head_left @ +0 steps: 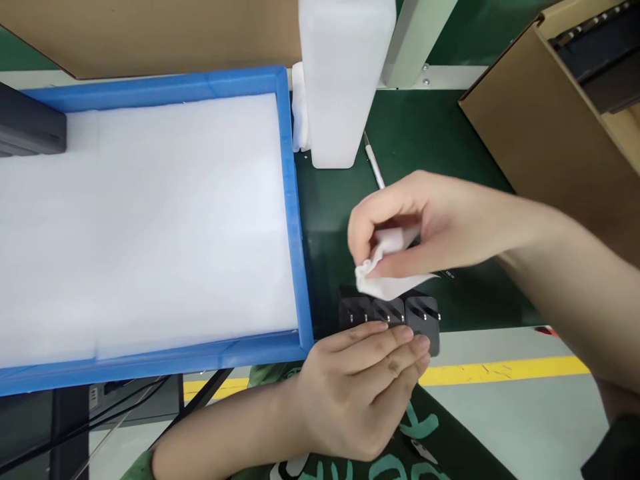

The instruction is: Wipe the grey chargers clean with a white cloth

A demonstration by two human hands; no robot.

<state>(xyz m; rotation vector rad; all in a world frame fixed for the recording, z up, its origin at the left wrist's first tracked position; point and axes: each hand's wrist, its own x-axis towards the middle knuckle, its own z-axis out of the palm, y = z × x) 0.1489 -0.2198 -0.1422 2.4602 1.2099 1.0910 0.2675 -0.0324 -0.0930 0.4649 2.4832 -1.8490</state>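
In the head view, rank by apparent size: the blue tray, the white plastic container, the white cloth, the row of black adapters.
1. blue tray
2. white plastic container
3 and 4. white cloth and row of black adapters: both partly hidden by hands, so unranked.

Green printed top, bare forearms

A: How many black adapters do you count in the row?

B: Three. Also one white cloth, one blue tray, one white bottle.

A: And boxes?

B: One cardboard box, and two hands.
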